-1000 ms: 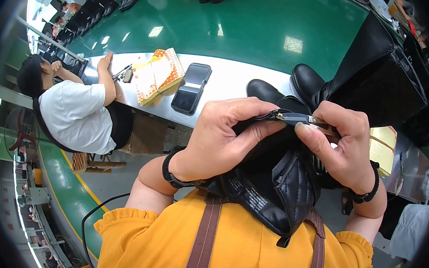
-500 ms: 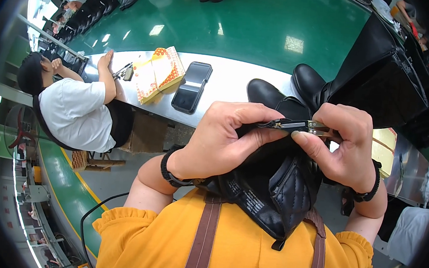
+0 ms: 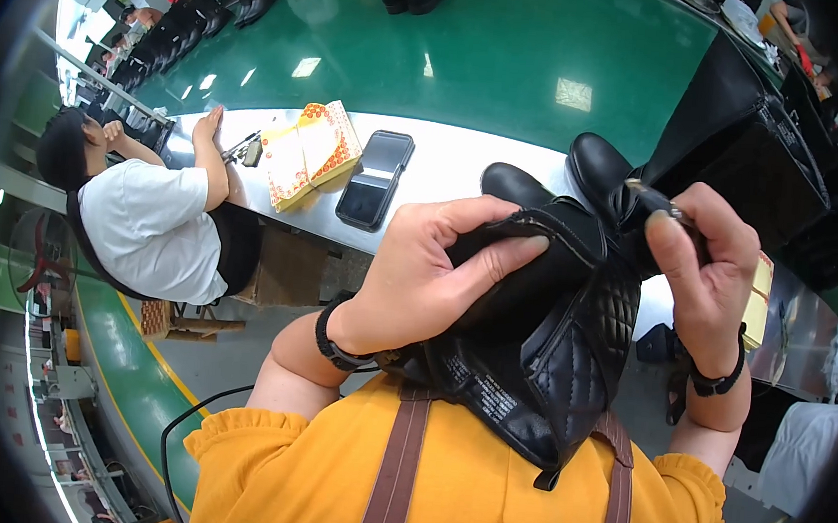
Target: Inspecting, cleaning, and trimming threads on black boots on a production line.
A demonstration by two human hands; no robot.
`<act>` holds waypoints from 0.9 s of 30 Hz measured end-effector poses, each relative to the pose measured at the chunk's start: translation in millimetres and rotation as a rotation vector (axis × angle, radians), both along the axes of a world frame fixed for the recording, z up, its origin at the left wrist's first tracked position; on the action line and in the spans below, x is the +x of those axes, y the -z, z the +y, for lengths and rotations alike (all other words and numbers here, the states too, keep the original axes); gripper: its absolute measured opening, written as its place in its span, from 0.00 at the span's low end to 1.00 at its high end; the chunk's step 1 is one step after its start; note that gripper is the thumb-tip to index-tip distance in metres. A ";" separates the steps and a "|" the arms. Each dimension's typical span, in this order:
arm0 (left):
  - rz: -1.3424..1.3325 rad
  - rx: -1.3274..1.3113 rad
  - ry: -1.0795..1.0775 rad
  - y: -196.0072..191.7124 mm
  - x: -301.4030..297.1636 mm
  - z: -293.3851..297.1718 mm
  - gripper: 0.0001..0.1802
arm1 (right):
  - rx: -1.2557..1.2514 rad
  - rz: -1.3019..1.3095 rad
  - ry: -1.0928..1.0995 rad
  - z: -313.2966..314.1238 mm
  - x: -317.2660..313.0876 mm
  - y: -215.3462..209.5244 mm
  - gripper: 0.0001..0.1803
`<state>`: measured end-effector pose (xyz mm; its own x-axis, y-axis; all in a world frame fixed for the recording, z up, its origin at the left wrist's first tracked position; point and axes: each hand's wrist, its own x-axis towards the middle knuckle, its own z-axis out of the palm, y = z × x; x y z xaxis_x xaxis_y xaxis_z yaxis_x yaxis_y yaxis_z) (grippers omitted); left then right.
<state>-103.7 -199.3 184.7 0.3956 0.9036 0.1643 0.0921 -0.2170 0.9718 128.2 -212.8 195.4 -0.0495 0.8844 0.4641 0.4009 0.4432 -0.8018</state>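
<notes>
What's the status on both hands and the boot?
Left hand grips black quilted boot at its top. Right hand pinches small dark tool. Nothing obstructing.

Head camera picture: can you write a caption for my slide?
Left hand grips a black quilted boot while right hand pinches its zipper pull.

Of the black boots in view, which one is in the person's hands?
The quilted boot, gripped at its top edge by the left hand, with the right hand beside it. The two smooth boots stand on the white table beyond.

Bright overhead light, glare patches on green floor [image 3: 511,64], heavy fisheye bending, dark vignetted rim
</notes>
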 end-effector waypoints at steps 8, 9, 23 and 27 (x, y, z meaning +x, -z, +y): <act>-0.028 -0.046 -0.009 -0.1 0.2 -2.1 0.08 | 0.114 -0.320 -0.037 -3.1 -8.0 1.2 0.19; -0.030 -0.029 -0.018 0.1 0.6 -2.6 0.08 | 0.149 -0.352 -0.035 -3.5 -9.0 0.9 0.19; -0.084 -0.017 0.185 4.5 4.4 -0.8 0.09 | 0.103 -0.259 -0.130 2.9 -22.3 -3.4 0.17; -0.003 -0.015 0.069 -0.9 -1.0 0.0 0.06 | -0.112 -0.087 -0.134 6.5 -13.1 -7.7 0.16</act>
